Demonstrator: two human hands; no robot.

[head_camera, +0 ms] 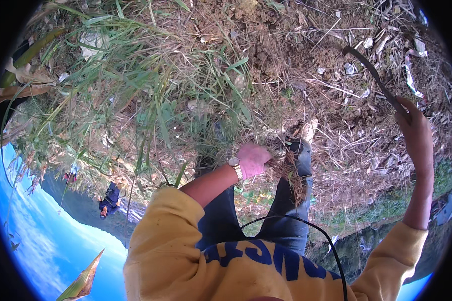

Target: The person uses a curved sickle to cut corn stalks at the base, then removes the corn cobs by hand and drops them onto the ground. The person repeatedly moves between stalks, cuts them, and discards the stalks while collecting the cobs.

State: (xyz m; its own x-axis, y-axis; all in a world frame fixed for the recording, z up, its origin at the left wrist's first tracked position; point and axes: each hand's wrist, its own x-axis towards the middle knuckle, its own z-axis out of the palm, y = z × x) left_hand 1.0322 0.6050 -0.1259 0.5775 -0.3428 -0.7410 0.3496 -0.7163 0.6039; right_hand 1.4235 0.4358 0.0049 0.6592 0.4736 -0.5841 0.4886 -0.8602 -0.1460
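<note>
My left hand (252, 160), with a metal-band watch on the wrist, is closed on a clump of dry grass (292, 177) in front of my lower legs. Brown, root-like strands hang from the clump beside my knee. Raised out to the right, my right hand (414, 122) grips a dark curved tool, apparently a sickle (378, 81). Its curved end points up and left over the soil, apart from the grass. Tall green grass (158, 86) grows beyond my left hand. My fingertips on the left are partly hidden by the grass.
Dry stalks and litter cover the soil (309, 52) at the upper right. A pale stone (94, 43) lies among the grass at the upper left. A person in dark clothing (110, 200) is farther off at the left. A black cable (329, 239) crosses before my torso.
</note>
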